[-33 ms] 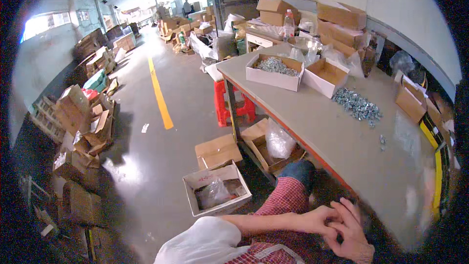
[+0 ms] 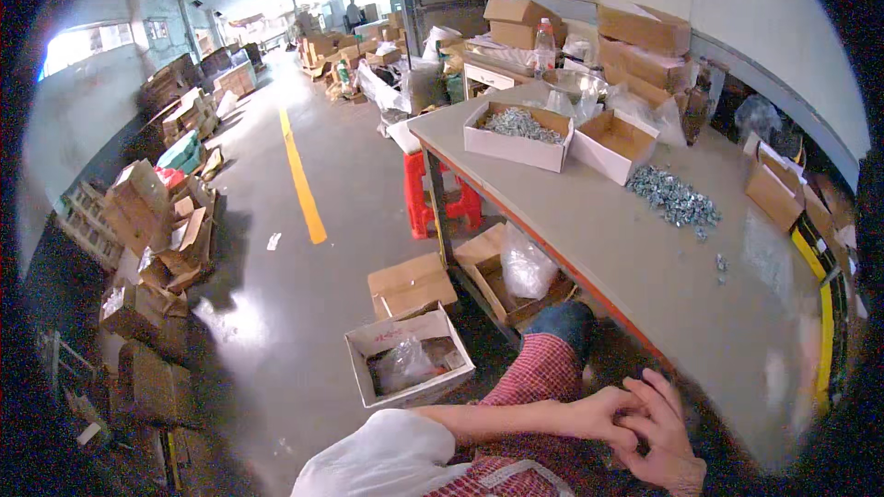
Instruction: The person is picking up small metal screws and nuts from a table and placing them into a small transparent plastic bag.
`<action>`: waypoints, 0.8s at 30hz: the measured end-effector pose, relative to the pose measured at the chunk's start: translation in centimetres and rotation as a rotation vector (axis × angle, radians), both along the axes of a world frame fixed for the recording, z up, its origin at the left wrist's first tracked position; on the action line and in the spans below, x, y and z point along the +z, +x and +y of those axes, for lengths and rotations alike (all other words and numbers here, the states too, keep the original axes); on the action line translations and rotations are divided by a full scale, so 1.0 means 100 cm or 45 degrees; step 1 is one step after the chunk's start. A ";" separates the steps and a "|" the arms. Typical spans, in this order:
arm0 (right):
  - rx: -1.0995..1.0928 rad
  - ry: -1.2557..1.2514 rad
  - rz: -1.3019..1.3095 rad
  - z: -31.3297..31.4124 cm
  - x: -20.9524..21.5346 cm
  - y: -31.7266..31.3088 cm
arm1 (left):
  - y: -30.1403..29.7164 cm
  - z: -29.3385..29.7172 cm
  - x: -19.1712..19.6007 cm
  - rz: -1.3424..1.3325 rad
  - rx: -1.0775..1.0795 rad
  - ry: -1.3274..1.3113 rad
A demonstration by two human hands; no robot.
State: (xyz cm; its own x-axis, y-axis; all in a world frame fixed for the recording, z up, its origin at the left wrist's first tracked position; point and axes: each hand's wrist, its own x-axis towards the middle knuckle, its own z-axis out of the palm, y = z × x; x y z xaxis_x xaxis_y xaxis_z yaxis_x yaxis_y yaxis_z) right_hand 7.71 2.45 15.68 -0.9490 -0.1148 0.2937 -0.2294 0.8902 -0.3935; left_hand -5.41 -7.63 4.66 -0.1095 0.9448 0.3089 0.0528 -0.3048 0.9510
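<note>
My left hand [image 2: 600, 412] and my right hand [image 2: 665, 433] meet above my lap, close to the table's near edge. The left fingers curl in and press against the right hand; anything between them is hidden. On my right hand the upper fingers are stretched out and apart, while its lower fingers overlap the left ones. Out on the table [image 2: 589, 221] lies a loose pile of small shiny metal parts [image 2: 672, 195]. Behind it stand a white box [image 2: 516, 153] filled with similar metal pieces and another open box [image 2: 615, 143] with a bare brown inside.
An open carton [image 2: 410, 387] with a plastic bag sits on the floor left of my knee. Under the table is another carton [image 2: 488, 267], near a red stool [image 2: 416, 198]. Stacked cartons [image 2: 147, 212] line the left wall. A plastic bottle [image 2: 544, 46] stands at the table's far end.
</note>
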 end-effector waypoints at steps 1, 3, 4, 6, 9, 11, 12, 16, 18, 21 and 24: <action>0.000 0.002 0.000 0.001 0.002 0.000 | 0.000 0.000 0.004 0.015 0.024 0.055; -0.037 -0.180 0.030 0.005 0.004 0.000 | 0.001 -0.002 0.011 0.046 0.084 0.167; -0.054 -0.176 0.031 0.004 0.004 0.003 | 0.002 -0.002 0.017 0.045 0.068 0.170; -0.165 -0.177 0.132 0.003 0.004 0.012 | 0.003 -0.003 0.029 0.099 -0.013 0.024; -0.467 -0.331 0.210 0.005 -0.003 0.018 | 0.003 0.001 0.033 0.550 0.566 0.463; -0.556 -0.386 0.238 0.004 -0.002 0.021 | -0.001 -0.004 0.034 0.558 0.497 0.343; -0.577 -0.357 0.227 0.004 0.000 0.025 | 0.001 -0.006 0.034 0.509 0.507 0.317; -0.617 -0.323 0.318 -0.002 -0.001 0.030 | 0.010 -0.006 0.039 0.188 0.491 0.032; -0.686 -0.320 0.352 0.000 -0.003 0.033 | 0.009 -0.005 0.041 0.240 0.535 0.136; -0.746 -0.379 0.171 0.000 -0.010 0.039 | 0.011 -0.001 0.054 0.406 0.660 0.424; -0.544 -0.381 0.116 0.004 0.000 0.035 | 0.006 -0.001 0.064 0.480 0.502 0.326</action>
State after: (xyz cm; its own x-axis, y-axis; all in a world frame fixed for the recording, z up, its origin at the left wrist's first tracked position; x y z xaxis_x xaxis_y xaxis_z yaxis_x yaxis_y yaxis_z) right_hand 11.23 2.81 15.66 -0.8621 0.3779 0.3375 0.0841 0.7636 -0.6401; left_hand -4.79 -7.78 11.05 -0.2751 0.7456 0.6070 0.5280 -0.4105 0.7435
